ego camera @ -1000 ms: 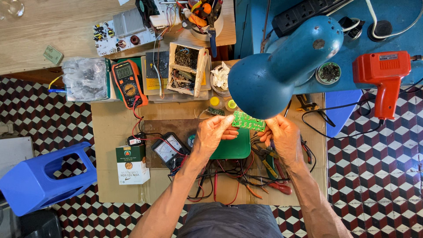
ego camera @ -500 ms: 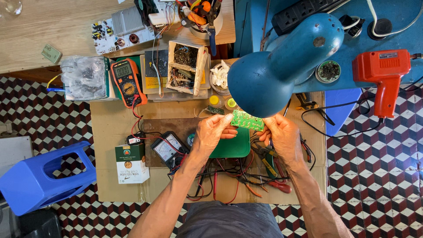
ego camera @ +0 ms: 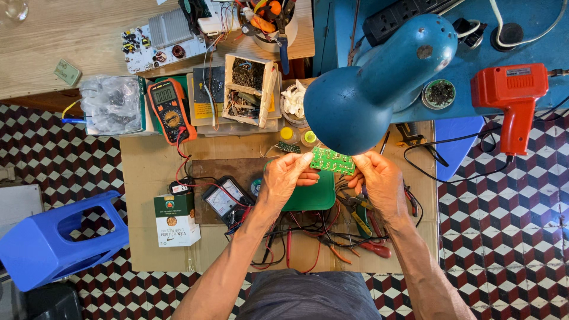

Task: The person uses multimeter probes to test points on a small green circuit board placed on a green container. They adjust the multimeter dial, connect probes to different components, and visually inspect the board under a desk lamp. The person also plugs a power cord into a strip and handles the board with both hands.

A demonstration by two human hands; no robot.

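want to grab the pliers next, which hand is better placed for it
Probably the right hand: the pliers lie just below it. The left hand is farther off. Both pinch the green circuit board.

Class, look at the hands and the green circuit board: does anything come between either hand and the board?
Nothing visible does. The left hand and the right hand each pinch an end of the green circuit board, held under the blue lamp.

Glossy blue metal lamp shade, matt cardboard sheet, probably plastic smooth green mat.
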